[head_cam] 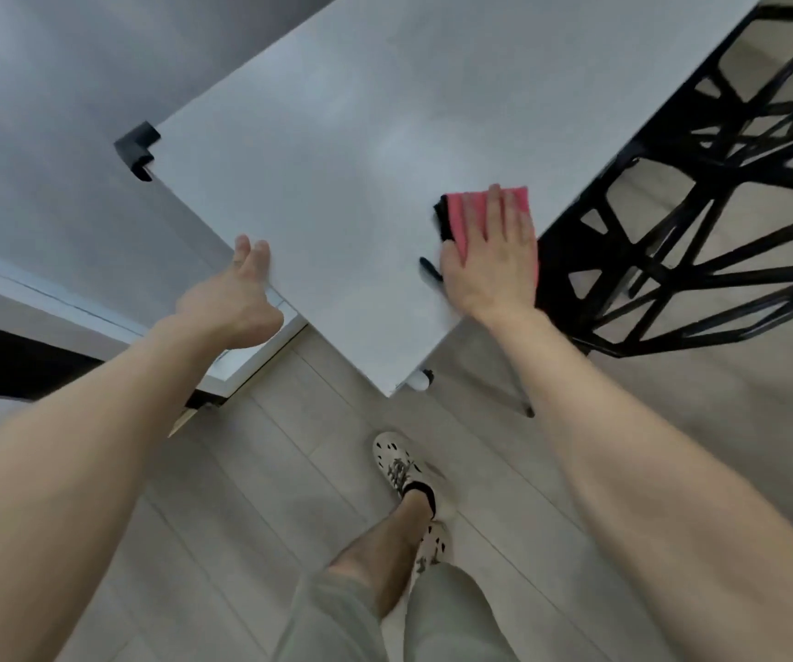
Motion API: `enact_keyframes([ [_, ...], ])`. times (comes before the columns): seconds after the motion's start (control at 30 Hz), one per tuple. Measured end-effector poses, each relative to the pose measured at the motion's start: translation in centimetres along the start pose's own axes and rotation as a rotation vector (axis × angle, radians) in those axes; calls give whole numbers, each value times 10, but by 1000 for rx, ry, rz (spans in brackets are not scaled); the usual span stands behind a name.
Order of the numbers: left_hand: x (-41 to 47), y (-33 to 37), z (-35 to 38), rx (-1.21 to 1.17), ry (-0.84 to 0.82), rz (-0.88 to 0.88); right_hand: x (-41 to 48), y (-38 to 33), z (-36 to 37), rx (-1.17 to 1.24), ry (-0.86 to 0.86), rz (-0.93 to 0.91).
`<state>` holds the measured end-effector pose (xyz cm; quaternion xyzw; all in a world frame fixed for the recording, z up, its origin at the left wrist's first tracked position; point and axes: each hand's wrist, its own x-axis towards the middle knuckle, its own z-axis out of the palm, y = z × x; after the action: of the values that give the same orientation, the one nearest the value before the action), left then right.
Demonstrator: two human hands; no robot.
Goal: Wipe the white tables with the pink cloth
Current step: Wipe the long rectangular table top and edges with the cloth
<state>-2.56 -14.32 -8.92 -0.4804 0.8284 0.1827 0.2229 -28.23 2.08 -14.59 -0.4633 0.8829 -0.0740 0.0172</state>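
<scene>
The pink cloth (459, 210) lies flat on the white worktop (337, 136), close to the worktop's right edge and not far from its near corner. It is a folded, bright pink rectangle with a black strip along its left side. Only its far end and left part show, because the right hand (490, 250) covers the rest. That hand lies palm down on the cloth, and its fingers (495, 207) are straight and spread slightly, pressing rather than gripping. A small dark piece pokes out beside the thumb on the worktop; I cannot tell what it is.

The left hand (237, 289) is at the worktop's left edge, holding nothing. Its fingers are loosely extended and held close together, with the tips at the rim.

The worktop is matte white with a faint sheen, and it sits cornerwise to the person, its near corner pointing towards them. A black corner guard (139, 148) caps the worktop's far left corner. A small white round part (419, 380) shows just under the near corner.

A black chair (700, 222) with an open, angular lattice frame stands hard against the worktop's right edge, just beside the cloth and the right hand. Pale grey plank floor (265, 470) runs below the near corner, where the person's patterned light shoe (399, 465) and bare leg stand, with grey-green shorts (337, 623) nearest the camera.
</scene>
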Motion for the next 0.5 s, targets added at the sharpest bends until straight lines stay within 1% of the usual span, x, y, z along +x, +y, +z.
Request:
enact_keyframes([
  [0.03, 1, 1, -1, -4, -10, -15, -13, -27, 5, 36, 20, -125],
  [0.07, 1, 3, -2, -9, -22, -29, -32, -49, 11, 84, 39, -319],
  [0.1, 3, 4, -5, -14, -33, -39, -53, -64, 13, 107, 4, -510],
  [0.13, 5, 4, -9, -11, -40, -41, -70, -66, 10, 91, -87, -647],
  [0.2, 5, 5, -19, 12, -71, -47, -61, -32, -2, 45, -214, -800],
  [0.23, 4, 6, -24, 24, -90, -51, -44, -9, -8, 37, -241, -780],
  [0.27, 4, 9, -30, 33, -105, -56, -23, 16, -15, 26, -243, -675],
  [0.37, 15, 19, -47, 207, -105, -77, 46, 81, -26, -32, -139, -160],
  [0.4, 20, 25, -51, 281, -75, -67, 57, 83, -24, -45, -112, -22],
  [0.43, 26, 33, -54, 321, -33, -63, 58, 70, -19, -60, -93, 71],
  [0.47, 34, 42, -56, 321, 3, -52, 50, 47, -11, -52, -88, 74],
  [0.5, 42, 52, -57, 296, 28, -33, 36, 23, -3, -13, -116, -25],
])
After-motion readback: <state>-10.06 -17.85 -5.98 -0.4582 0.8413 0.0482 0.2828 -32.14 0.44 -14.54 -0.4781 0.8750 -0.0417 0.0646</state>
